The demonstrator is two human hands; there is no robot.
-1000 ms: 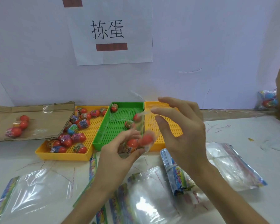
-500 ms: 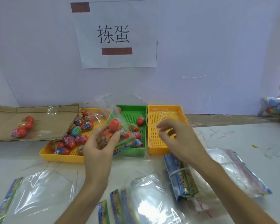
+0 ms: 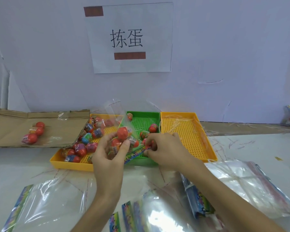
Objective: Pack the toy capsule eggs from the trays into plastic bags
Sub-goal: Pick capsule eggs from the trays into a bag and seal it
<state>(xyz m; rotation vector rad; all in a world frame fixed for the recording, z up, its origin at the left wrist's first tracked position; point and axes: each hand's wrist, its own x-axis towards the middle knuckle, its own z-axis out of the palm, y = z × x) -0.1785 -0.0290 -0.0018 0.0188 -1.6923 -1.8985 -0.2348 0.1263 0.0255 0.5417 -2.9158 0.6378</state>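
Holding a part-filled bag point(image 3: 116, 114) above the table point(image 3: 23, 164).
Green tray point(image 3: 141, 113) sits between two yellow trays point(image 3: 70, 165); left hand point(image 3: 110, 156) grips the clear bag, several eggs point(image 3: 122, 132) inside, above them; right hand point(image 3: 167, 151) pinches a red egg point(image 3: 148, 144) at the green tray's front, beside the bag.

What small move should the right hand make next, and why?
Probably lift the red egg out of the green tray and into the bag. The right hand seems to pinch it, and the left hand holds the bag, partly filled, right beside.
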